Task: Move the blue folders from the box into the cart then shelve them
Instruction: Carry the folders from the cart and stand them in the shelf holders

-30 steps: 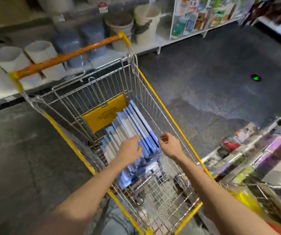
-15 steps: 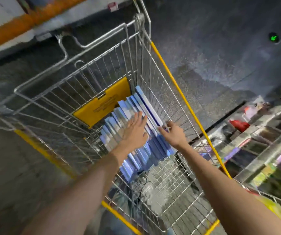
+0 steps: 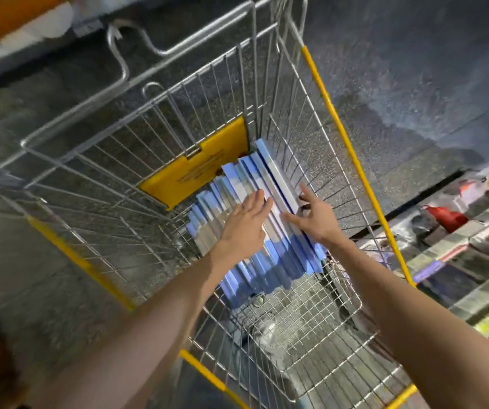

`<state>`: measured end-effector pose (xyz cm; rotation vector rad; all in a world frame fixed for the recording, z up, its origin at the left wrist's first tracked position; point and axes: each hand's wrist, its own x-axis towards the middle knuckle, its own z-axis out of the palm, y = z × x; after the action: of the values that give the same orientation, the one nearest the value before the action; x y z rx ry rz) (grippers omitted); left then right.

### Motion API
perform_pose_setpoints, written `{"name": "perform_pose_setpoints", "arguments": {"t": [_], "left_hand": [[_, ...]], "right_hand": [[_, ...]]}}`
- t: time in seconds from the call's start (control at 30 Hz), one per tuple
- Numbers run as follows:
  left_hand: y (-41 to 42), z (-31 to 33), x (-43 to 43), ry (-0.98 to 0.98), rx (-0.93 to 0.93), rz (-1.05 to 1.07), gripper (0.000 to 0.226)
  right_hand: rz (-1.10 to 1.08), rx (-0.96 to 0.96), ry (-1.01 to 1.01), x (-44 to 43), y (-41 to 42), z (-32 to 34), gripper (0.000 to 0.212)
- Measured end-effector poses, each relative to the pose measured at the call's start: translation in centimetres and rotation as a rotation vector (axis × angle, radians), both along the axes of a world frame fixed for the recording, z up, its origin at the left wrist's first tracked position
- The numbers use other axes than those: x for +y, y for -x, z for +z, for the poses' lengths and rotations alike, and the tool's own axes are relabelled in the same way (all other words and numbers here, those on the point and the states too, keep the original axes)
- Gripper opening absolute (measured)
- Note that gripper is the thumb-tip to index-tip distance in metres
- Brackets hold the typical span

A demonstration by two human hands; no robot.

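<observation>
Edge-up blue folders [image 3: 237,184] run along cart [image 3: 337,119]; left hand [image 3: 244,228] flat, right hand [image 3: 315,219] pinching 1.

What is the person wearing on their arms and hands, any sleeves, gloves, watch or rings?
Nothing visible. The left forearm and right forearm are bare to the picture's edge, no sleeves in view. The left hand and right hand have no gloves, and no watch, bracelet or ring shows.
</observation>
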<state>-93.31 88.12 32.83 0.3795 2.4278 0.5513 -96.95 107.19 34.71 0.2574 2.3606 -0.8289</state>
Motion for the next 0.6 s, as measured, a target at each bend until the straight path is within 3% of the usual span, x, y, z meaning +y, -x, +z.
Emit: {"name": "perform_pose_setpoints", "arguments": {"t": [0.2, 0.37, 0.5, 0.53, 0.6], "left_hand": [[0.4, 0.0, -0.4, 0.039, -0.032, -0.024, 0.076], [0.8, 0.1, -0.5, 0.063, -0.054, -0.060, 0.081], [1.2, 0.0, -0.6, 0.088, -0.054, -0.083, 0.084], [1.2, 0.0, -0.6, 0.088, -0.059, -0.084, 0.084], [1.4, 0.4, -0.4, 0.092, -0.089, -0.092, 0.084]], "right_hand": [[0.045, 0.154, -0.115, 1.1, 0.8, -0.2, 0.051], [0.138, 0.041, -0.199, 1.2, 1.6, -1.0, 0.060], [0.134, 0.009, -0.233, 0.5, 1.6, -1.6, 0.016], [0.136, 0.003, -0.230, 0.4, 1.6, -1.5, 0.013], [0.144, 0.004, -0.228, 0.2, 1.5, -0.9, 0.037]]}}
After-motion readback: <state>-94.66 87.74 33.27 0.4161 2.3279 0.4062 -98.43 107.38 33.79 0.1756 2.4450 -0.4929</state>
